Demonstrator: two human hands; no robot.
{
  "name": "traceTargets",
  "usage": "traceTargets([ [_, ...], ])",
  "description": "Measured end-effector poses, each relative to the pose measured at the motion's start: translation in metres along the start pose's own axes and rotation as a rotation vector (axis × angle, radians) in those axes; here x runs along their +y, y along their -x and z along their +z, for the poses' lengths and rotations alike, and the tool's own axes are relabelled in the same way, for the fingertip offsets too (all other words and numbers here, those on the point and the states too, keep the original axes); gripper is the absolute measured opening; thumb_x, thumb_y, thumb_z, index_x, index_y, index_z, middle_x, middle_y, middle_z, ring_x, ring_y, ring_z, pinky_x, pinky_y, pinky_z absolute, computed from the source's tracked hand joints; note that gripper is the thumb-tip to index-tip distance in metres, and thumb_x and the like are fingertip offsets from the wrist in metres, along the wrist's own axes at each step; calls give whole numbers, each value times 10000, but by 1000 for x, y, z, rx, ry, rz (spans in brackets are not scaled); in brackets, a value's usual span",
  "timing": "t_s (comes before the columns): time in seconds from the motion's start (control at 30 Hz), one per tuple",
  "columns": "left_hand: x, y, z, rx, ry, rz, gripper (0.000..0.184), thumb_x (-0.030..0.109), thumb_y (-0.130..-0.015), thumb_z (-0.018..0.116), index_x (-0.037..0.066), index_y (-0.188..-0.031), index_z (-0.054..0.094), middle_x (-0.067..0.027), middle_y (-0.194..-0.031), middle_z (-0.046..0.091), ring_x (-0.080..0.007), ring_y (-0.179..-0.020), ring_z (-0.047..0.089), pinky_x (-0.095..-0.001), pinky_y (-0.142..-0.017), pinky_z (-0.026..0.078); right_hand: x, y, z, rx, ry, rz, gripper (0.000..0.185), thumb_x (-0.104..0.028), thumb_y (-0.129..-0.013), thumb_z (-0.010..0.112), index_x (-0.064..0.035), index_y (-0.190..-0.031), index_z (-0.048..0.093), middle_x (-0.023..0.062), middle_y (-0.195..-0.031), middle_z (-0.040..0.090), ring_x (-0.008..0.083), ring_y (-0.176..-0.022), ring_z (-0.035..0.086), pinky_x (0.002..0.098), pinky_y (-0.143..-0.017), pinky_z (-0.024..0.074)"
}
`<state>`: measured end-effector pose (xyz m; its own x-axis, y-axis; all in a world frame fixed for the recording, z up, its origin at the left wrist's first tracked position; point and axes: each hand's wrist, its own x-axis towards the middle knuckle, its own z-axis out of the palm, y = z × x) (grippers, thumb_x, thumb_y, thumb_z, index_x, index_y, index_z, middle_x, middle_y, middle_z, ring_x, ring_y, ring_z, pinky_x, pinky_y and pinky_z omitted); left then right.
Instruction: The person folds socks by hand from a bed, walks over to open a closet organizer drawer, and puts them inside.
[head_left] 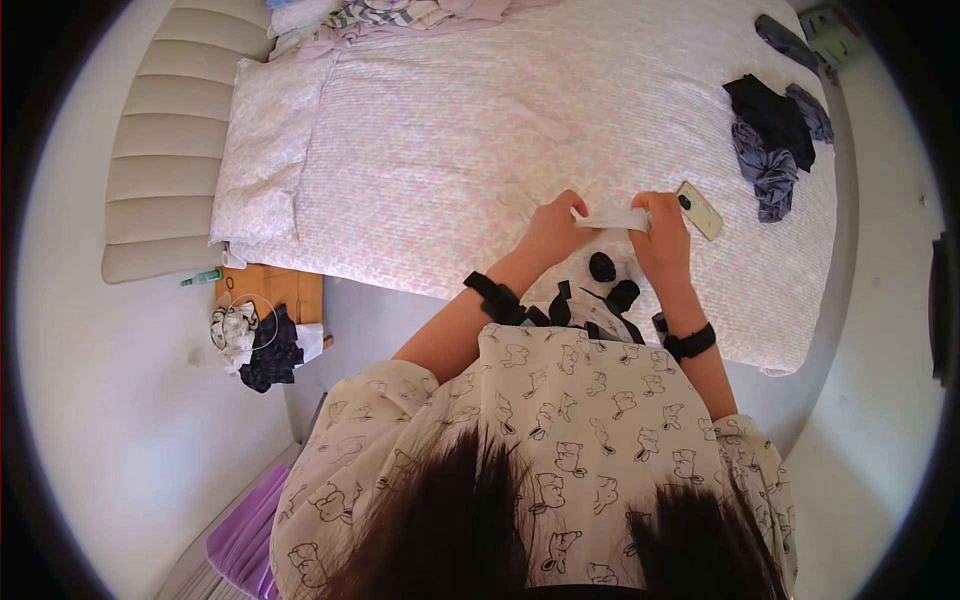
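A small white cloth item (612, 218), perhaps a sock, is stretched between my two hands above the near edge of the bed. My left hand (553, 230) pinches its left end, and my right hand (662, 235) grips the right end. Both wrists wear black straps. Just below the cloth lie dark rolled bundles (602, 267), close to my body. Two pale, flat cloth pieces rest on the bedspread: one (537, 118) farther off, the other (515, 200) left of my left hand. To the right of my right hand lies a phone (702, 211).
The bed (430, 170) has a patterned cover, with a pillow (265, 150) and folded bedding (390, 14) at left. Dark clothes (770, 145) lie at its right end. A wooden bedside table (260, 280) holds clothing; a purple item (245, 530) is at lower left.
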<state>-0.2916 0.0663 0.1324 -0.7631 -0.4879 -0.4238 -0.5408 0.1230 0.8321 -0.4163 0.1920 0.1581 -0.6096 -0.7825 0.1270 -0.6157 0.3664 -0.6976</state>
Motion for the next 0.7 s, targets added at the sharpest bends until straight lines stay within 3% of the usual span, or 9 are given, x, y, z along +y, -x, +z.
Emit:
traceTargets([
  [0.1, -30, -30, 12, 251, -106, 13, 238, 200, -722, 631, 35, -857, 526, -123, -695, 590, -253, -673, 585, -353, -592, 448, 14, 4, 18, 2, -140, -85, 192, -57, -734, 536, -68, -926, 523, 69, -793, 535, 210, -642, 545, 277, -553, 425],
  [0.17, -32, -38, 18, 347, -121, 44, 237, 196, -715, 625, 31, -851, 521, -158, -701, 600, -304, -702, 595, -379, -600, 454, -13, 9, 6, -489, -1188, 858, 155, -60, -766, 497, -55, -918, 528, 1, -709, 482, 71, -491, 414, 190, -437, 317],
  [0.2, -28, -41, 19, 356, -119, 33, 216, 169, -724, 612, 28, -862, 524, -163, -732, 605, -304, -711, 597, -376, -599, 455, -16, 10, 7, -442, -1302, 844, 127, -78, -785, 486, -58, -904, 526, -42, -671, 434, -6, -458, 290, 150, -394, 202],
  [0.23, -23, -46, 18, 367, -117, 26, 197, 141, -732, 599, 25, -873, 528, -168, -764, 610, -303, -721, 598, -374, -598, 456, -16, 7, 4, -437, -1301, 837, 127, -78, -785, 486, -58, -904, 526, -42, -671, 434, -6, -458, 290, 150, -394, 202],
  [0.33, -20, -52, 11, 436, 142, 92, 145, 87, -749, 562, 31, -875, 518, -155, -786, 603, -289, -720, 593, -359, -608, 453, -3, 5, 0, -519, -1110, 759, 127, -115, -787, 515, -66, -904, 520, -35, -677, 446, 24, -475, 337, 173, -426, 262],
  [0.37, -17, -50, 9, 427, 137, 98, 145, 87, -749, 562, 31, -875, 518, -155, -786, 603, -289, -720, 593, -359, -608, 453, 11, 5, 8, -439, -819, 711, 147, -150, -781, 542, -60, -895, 517, -27, -695, 457, 47, -511, 376, 190, -468, 301],
  [0.43, -7, -44, 9, 222, 387, 216, 141, 50, -746, 548, 36, -878, 498, -142, -791, 588, -277, -717, 581, -349, -620, 447, 25, 2, 10, -343, -531, 654, 180, -184, -775, 569, -54, -885, 514, -19, -714, 468, 71, -547, 415, 207, -509, 340],
  [0.57, 13, -13, 11, 175, 227, 240, 180, 64, -767, 545, 42, -926, 465, -88, -799, 545, -205, -712, 538, -305, -635, 433, 12, 2, 11, -251, -371, 308, 323, -298, -744, 645, -35, -894, 532, 11, -729, 482, 113, -672, 463, 251, -624, 384],
  [0.7, 10, -11, 20, 214, 106, 333, 271, 57, -713, 587, 54, -940, 438, -132, -795, 554, -286, -742, 567, -353, -631, 439, 2, 3, 19, -188, -421, 175, 362, -327, -743, 661, -37, -924, 544, 14, -741, 486, 97, -706, 474, 252, -612, 393],
])
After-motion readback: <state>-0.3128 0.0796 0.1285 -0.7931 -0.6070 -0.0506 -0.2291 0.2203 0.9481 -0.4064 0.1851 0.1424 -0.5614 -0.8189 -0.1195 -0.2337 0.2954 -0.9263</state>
